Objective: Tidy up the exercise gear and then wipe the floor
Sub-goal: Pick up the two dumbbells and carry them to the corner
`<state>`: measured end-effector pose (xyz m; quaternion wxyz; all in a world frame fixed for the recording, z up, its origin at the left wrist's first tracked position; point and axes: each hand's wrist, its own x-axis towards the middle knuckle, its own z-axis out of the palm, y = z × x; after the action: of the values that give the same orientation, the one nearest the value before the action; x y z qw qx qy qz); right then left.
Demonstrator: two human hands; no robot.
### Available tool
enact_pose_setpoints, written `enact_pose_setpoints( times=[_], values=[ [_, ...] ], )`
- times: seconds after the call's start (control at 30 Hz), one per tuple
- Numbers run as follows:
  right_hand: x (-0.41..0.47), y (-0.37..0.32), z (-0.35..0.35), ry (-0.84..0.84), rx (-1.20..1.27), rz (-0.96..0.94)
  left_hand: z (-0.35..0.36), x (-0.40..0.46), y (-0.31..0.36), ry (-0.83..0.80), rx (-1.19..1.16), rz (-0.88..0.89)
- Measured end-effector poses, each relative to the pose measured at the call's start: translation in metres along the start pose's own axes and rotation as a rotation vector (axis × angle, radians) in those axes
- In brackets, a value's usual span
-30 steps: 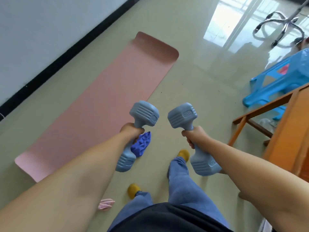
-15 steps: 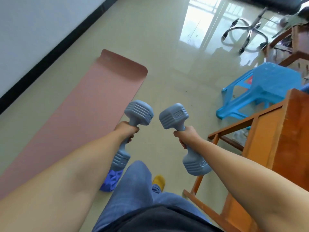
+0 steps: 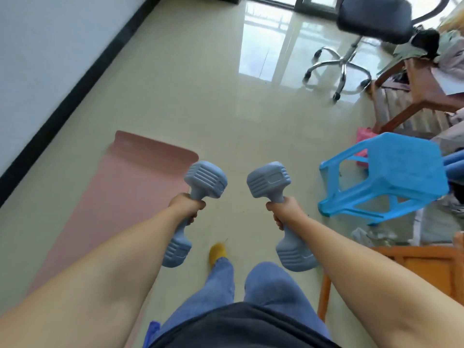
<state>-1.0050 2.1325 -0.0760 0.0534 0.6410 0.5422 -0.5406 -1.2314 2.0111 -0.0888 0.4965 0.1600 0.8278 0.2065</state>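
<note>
Dumbbells, grey-blue moulded plastic, ribbed block ends, two. Left dumbbell [image 3: 190,212]: gripped at the handle by left hand [image 3: 187,205], fingers wrapped fully round; held off the floor, tilted, upper end forward, lower end back toward the body. Right dumbbell [image 3: 281,217]: gripped at the handle by right hand [image 3: 282,209], fingers closed round the shaft; likewise tilted, clear of the floor. Both carried side by side, apart, not touching, above glossy beige tiled floor [image 3: 200,96].

Pink rectangular exercise mat [image 3: 118,194], rounded corners, lying flat on the floor left of the left dumbbell, unrolled, beside white wall with black skirting [image 3: 62,71].

Blue object [image 3: 153,330], only a scrap visible at the bottom edge by the mat; identity not clear.

Light blue plastic stool [image 3: 391,177], right of the right dumbbell, tilted. Orange-brown wooden furniture frame [image 3: 414,259] at lower right. Black swivel chair with chrome star base [image 3: 346,61] at far right. Dark wooden chair with clothing draped [image 3: 424,79] at right edge.

Blue jeans [image 3: 271,282] and yellow shoe [image 3: 218,251] between the forearms.
</note>
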Motion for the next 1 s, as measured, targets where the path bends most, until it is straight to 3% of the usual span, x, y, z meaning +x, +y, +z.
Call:
enact_pose_setpoints(
  times=[0.43,0.7,1.0],
  values=[
    [0.213,-0.201,-0.078,-0.004,-0.075,-0.002,-0.088,0.201,0.198,-0.019,0.014,-0.062],
    [0.348,-0.383,-0.15,-0.027,-0.193,-0.04,-0.151,0.31,0.358,-0.002,-0.075,-0.06],
    [0.515,-0.598,-0.176,-0.024,-0.176,-0.088,-0.254,0.49,0.521,-0.002,-0.089,-0.044]
  ],
)
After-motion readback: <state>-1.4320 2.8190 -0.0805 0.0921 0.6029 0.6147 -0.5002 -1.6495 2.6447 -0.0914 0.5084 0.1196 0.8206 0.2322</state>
